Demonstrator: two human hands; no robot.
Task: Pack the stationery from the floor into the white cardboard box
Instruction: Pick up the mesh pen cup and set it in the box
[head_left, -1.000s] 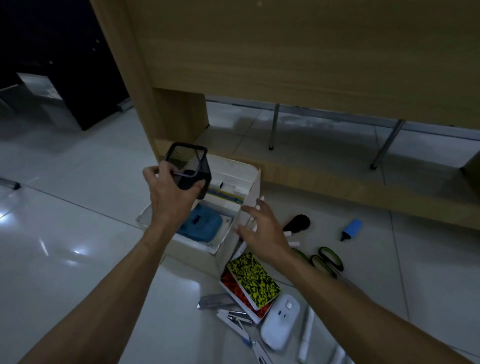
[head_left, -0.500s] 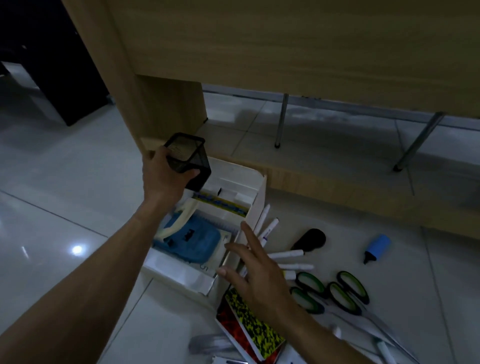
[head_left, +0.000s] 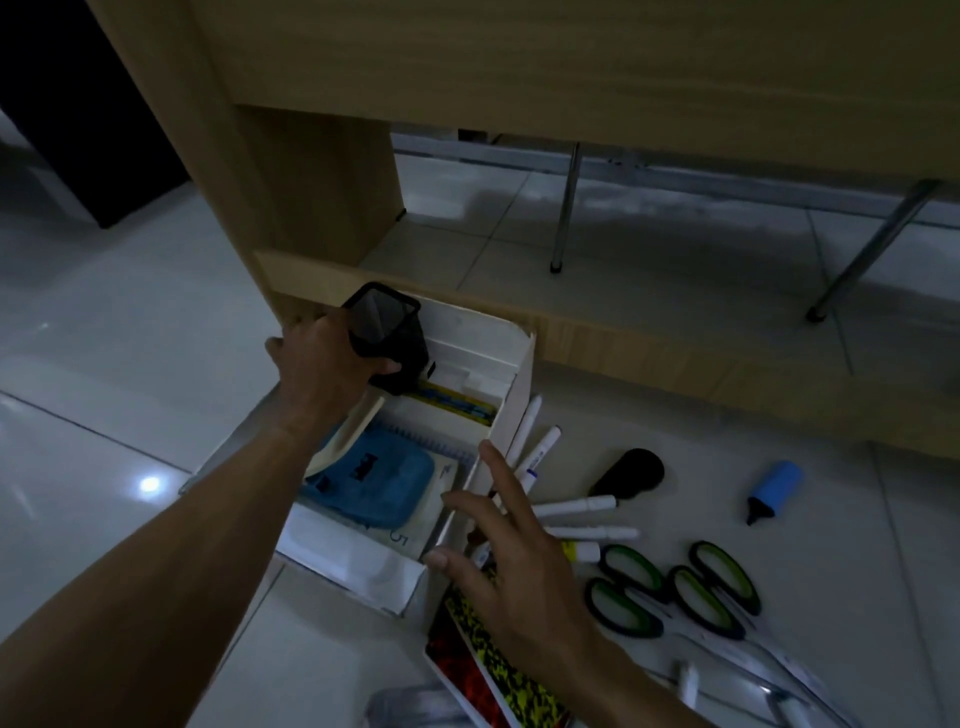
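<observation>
Wooden desk (head_left: 571, 62), 2 metal legs (head_left: 563, 213), glossy tiled floor (head_left: 104, 338)

both forearms are bare right up to where they leave the view, no sleeves showing; the left hand (head_left: 327, 358) and right hand (head_left: 511, 566) wear no gloves, rings, watch or wristband, and the fingernails are short and plain

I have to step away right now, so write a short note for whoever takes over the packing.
Left hand grips the black mesh pen holder over the far end of the white cardboard box. Right hand is open, spread by the box's right wall.
Done: blue pouch is inside.
Left on the floor: white markers, two scissors, blue highlighter, patterned notebooks.
</observation>
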